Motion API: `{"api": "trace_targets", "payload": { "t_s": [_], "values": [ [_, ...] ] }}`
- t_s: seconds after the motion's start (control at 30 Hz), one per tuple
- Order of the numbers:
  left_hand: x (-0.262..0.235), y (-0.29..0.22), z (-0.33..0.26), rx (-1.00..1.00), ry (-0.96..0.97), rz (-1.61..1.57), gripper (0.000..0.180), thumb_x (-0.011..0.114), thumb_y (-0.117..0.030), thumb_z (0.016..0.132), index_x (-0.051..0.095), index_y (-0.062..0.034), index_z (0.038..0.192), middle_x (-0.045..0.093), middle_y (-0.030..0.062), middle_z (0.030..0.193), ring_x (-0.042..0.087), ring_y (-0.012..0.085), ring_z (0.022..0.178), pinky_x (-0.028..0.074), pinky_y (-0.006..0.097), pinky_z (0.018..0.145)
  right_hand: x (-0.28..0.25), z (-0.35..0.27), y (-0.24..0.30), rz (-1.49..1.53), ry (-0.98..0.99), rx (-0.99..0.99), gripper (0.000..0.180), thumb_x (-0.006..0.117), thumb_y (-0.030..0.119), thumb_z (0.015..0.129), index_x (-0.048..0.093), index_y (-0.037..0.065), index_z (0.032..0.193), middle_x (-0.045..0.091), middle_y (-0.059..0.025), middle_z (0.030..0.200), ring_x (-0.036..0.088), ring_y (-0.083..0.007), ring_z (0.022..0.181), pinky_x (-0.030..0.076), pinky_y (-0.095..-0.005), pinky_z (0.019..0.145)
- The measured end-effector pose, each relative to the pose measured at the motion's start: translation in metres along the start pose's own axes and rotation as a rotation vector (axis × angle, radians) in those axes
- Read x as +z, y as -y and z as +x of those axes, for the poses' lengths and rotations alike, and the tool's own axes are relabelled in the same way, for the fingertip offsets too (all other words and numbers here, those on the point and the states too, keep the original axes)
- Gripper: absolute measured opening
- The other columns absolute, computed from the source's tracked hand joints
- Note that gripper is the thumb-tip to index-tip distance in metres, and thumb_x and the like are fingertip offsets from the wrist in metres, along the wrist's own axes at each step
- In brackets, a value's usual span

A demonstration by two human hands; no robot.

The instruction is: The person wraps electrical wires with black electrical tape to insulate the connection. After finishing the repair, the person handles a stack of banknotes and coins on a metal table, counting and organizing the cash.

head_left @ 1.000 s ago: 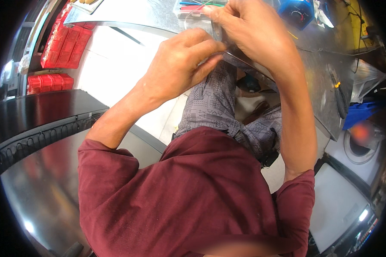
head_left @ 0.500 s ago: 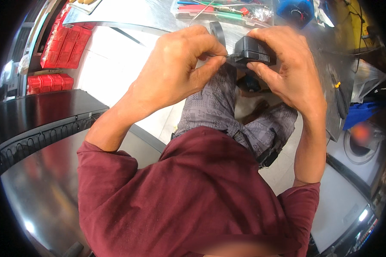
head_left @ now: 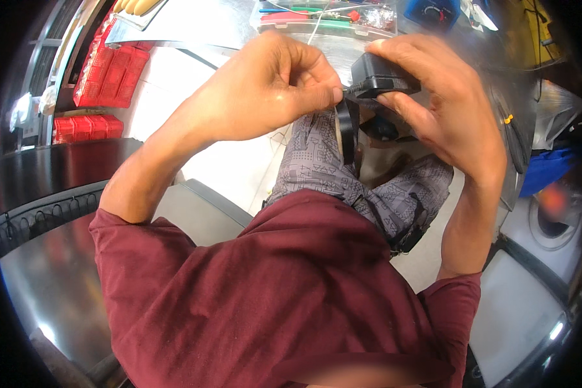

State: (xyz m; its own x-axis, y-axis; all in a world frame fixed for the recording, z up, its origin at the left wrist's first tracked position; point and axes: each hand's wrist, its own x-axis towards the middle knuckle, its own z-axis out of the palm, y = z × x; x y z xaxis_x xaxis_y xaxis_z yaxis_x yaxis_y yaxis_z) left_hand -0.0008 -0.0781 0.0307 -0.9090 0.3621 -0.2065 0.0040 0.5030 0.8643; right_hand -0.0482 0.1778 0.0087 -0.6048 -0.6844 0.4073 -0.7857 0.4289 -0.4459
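- Dark red shirt (head_left: 291, 291) filled the low part of the view; grey patterned pants (head_left: 317, 161) showed under the hands. The person looked to be sitting, w/ hands up over the lap.
- Shiny metal table (head_left: 194, 22) ran along the top, just past the hands, prob. so tools stayed close.
- Black curved rail (head_left: 45, 213) sat on the left side, well apart from the hands.
- Red bins (head_left: 107, 68) stood stacked at top left beside the table; what was in them, can't tell.
- Right hand (head_left: 446, 110) was curled round the black box (head_left: 381, 74), thumb under, fingers over the top. That grip prob. kept the box from moving.
- Left hand (head_left: 265, 90) was closed up, thumb & finger pinching right at the box's left end, where a thin cord came out.
- Clear tray (head_left: 323, 16) lay on the table up top; green, red & blue tools or pens were in it.
- Blue box (head_left: 433, 10) sat by the tray; inside was too small to tell.
- The black box was up in the air between both hands, over the lap, near the table edge.
- Black strap (head_left: 346, 129) hung down from the box, loose, touching nothing else I could see.
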Motion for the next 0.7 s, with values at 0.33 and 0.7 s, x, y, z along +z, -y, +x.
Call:
{"api": "trace_targets", "payload": {
  "t_s": [0.33,0.7],
  "values": [
    [0.026,0.043,0.021,-0.119,0.005,-0.243,0.024,0.071,-0.027,0.101,0.075,-0.0042,0.106,0.057,-0.0072,0.076,0.044,0.0034,0.068,0.035,0.022,0.06,0.023,-0.009,-0.009,-0.076,-0.254,-0.032,0.044,0.082,0.007,0.078,0.07,0.003,0.121,0.07,-0.0165,0.112,0.065,-0.0376,0.11,0.053,-0.0441,0.096],
    [0.026,0.057,0.018,-0.031,0.08,-0.357,0.025,0.069,-0.027,0.104,0.073,-0.0021,0.107,0.064,-0.0033,0.086,0.053,0.0057,0.079,0.044,0.025,0.071,0.141,-0.07,0.034,0.878,-0.307,0.48,0.067,0.061,0.046,0.105,0.051,-0.003,0.149,0.066,-0.0214,0.125,0.065,-0.0292,0.114,0.049,-0.0397,0.103]
  ]
}}
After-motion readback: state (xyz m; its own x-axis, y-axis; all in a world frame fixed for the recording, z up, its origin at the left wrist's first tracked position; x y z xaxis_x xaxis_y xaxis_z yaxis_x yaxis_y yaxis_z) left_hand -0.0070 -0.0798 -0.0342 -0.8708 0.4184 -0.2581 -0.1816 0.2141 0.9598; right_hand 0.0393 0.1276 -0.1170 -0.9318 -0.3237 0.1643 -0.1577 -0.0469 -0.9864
